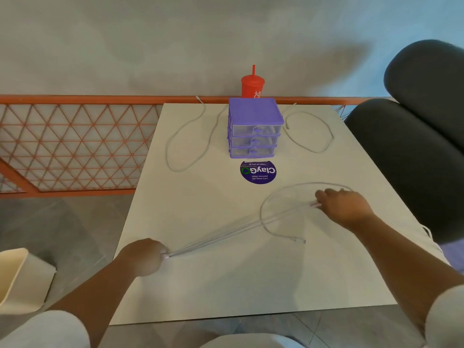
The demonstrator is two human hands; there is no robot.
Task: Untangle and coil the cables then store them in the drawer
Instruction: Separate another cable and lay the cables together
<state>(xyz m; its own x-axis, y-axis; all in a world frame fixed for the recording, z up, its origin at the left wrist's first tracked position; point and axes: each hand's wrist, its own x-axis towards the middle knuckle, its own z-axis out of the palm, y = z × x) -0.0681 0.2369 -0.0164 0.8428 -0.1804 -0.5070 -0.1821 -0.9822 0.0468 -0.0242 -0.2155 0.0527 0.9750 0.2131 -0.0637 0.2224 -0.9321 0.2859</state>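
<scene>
Currently your left hand [145,257] and right hand [346,207] each grip the thin white cable [226,234]; it runs taut from near-left to far-right. The purple plastic drawer unit [254,126] stands beyond, nearer your right hand.

We log the table [226,285] as plain pale grey-white. Drawer unit [254,110]: purple frame and top, clear drawer fronts. Near cable [263,217], left cable [173,146] and right cable [324,146]: all light grey. Cup [252,87]: red, white script. Sticker [258,172]: dark purple disc, white lettering, green ring. Railing [75,146]: orange, triangle lattice. Chair [414,151]: black. Bin [17,280]: cream. Sleeves [50,330]: white.
</scene>
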